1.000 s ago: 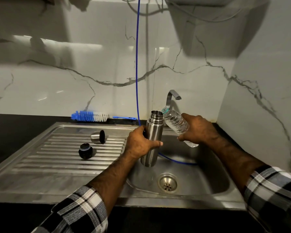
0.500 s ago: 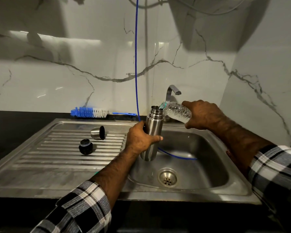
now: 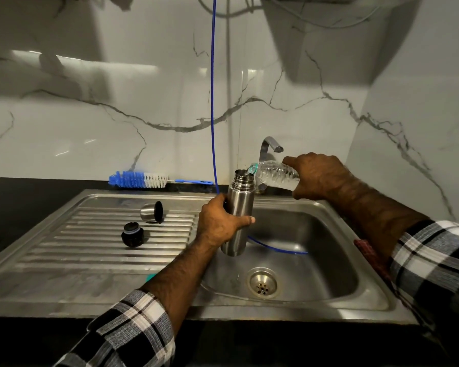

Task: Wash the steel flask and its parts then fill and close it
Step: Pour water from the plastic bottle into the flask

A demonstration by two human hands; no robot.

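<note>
My left hand (image 3: pixel 220 221) grips the open steel flask (image 3: pixel 239 200) round its middle and holds it upright over the sink basin (image 3: pixel 316 260). My right hand (image 3: pixel 318 176) holds a clear plastic water bottle (image 3: pixel 276 176) tipped almost level, its mouth at the flask's rim. The flask's black stopper (image 3: pixel 132 234) stands on the ribbed drainboard (image 3: pixel 90 247). The steel cup lid (image 3: pixel 152 211) lies on its side just behind the stopper.
A blue and white bottle brush (image 3: pixel 141 179) lies on the counter against the marble wall. A thin blue hose (image 3: pixel 213 102) hangs down into the basin. The tap (image 3: pixel 269 147) stands behind the bottle. The drain (image 3: pixel 262 282) is in the basin floor.
My right hand has lifted the bottle's base from a low tilt to almost level, so its mouth now sits at the flask's rim. The flask has stayed in my left hand.
</note>
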